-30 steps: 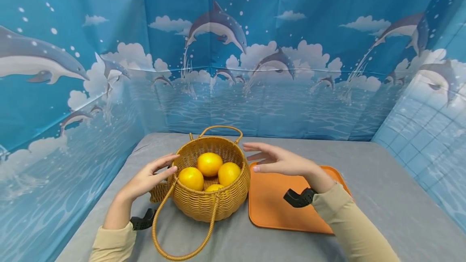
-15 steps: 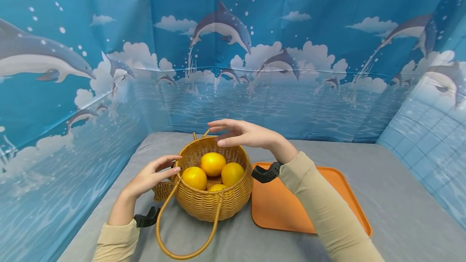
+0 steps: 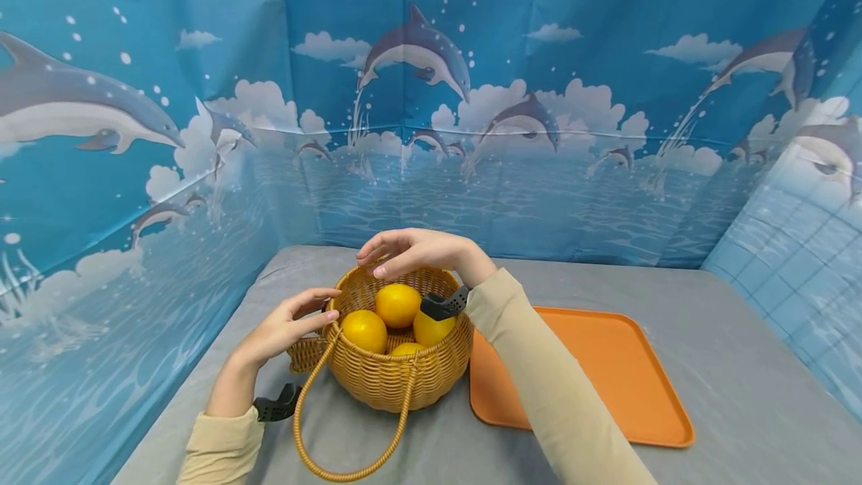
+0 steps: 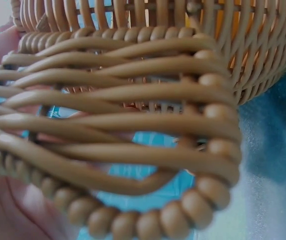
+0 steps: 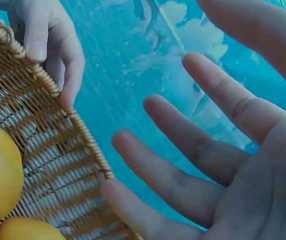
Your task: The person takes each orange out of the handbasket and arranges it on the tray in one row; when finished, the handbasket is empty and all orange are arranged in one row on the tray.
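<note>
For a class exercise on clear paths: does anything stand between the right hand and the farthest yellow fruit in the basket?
Nothing visible does: the right hand is raised above the far side of the open basket, and the farthest yellow fruit lies uncovered.

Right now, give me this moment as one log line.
left hand: touching basket at left rim | right hand: empty, above basket's far side | fruit: four visible inside | tray: right of basket

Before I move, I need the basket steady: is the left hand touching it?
Touching. The right wrist view shows it: the left hand has its thumb tip and a fingertip on the rim of the basket, with no gap visible.
</note>
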Demonstrator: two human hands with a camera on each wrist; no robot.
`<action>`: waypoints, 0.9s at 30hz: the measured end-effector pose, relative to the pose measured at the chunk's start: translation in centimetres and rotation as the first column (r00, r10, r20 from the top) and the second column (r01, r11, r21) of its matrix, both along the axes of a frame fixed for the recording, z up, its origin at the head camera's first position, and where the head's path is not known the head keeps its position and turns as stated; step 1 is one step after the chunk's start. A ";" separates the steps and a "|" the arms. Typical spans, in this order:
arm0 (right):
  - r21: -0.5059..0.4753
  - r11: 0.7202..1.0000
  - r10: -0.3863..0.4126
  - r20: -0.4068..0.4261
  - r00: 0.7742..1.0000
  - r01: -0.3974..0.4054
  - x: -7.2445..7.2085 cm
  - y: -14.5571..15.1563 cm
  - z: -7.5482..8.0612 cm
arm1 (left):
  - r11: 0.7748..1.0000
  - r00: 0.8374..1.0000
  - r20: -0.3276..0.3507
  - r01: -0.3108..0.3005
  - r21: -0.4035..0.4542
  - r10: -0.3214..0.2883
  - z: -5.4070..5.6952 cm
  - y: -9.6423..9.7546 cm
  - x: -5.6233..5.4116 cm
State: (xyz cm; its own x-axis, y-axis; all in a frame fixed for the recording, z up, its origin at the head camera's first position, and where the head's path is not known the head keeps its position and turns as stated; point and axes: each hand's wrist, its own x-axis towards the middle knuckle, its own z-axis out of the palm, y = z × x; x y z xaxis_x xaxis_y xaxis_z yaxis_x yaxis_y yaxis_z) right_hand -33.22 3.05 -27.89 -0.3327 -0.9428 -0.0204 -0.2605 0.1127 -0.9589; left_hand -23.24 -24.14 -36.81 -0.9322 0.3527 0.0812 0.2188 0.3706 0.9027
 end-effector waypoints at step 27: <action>0.146 0.989 -0.026 -0.058 0.998 0.034 -1.3 -3.8 -6.0 | 0.999 1.000 -0.012 0.017 0.045 -0.017 -0.4 -0.2 -0.2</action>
